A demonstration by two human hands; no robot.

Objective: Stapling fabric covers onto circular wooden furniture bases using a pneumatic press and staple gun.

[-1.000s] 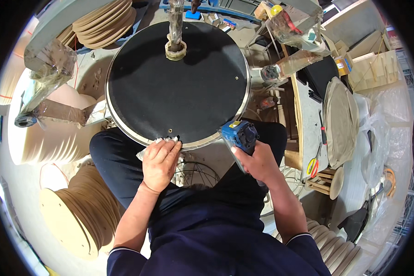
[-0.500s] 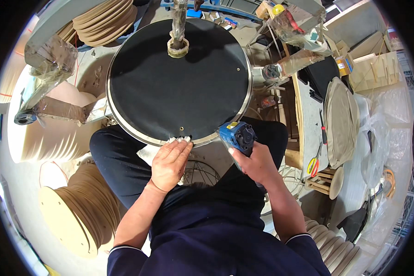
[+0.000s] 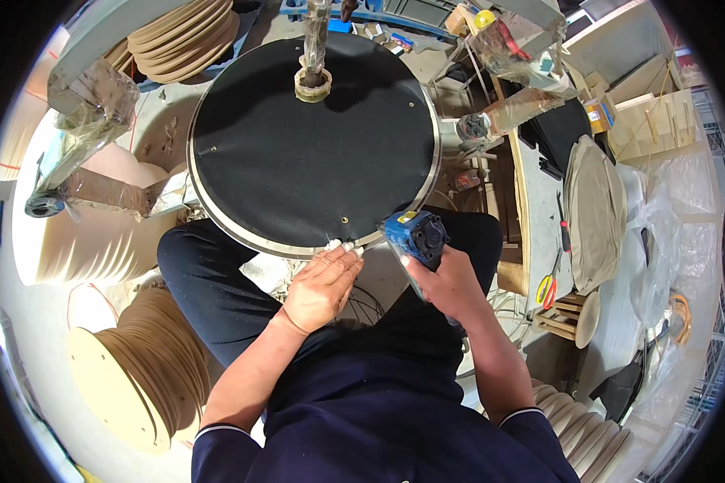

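A round seat-like disc covered in black fabric [image 3: 306, 161], with a pale rim [image 3: 250, 239], lies in front of me above my knees. At its near edge, my left hand [image 3: 321, 294] has its fingers pressed together on the fabric's edge. White wraps cover those fingertips, and the thumb is hidden. Closed around the grip of a blue staple gun [image 3: 417, 240] is my right hand [image 3: 451, 283]. The tool's nose rests at the disc's near right rim, just right of my left fingers. Whether it touches the rim is hard to see.
Wrapped metal arms reach around the disc, one post [image 3: 314, 60] standing over its far part. On the right, a bench [image 3: 532, 201] carries scissors [image 3: 547, 291], a screwdriver [image 3: 564, 233] and beige fabric rounds [image 3: 594, 213]. Stacked boards [image 3: 157, 354] stand at lower left.
The disc has turned counterclockwise, its near edge moving to the right. My left hand has moved right along with it, closer to the staple gun. My right hand has barely moved.
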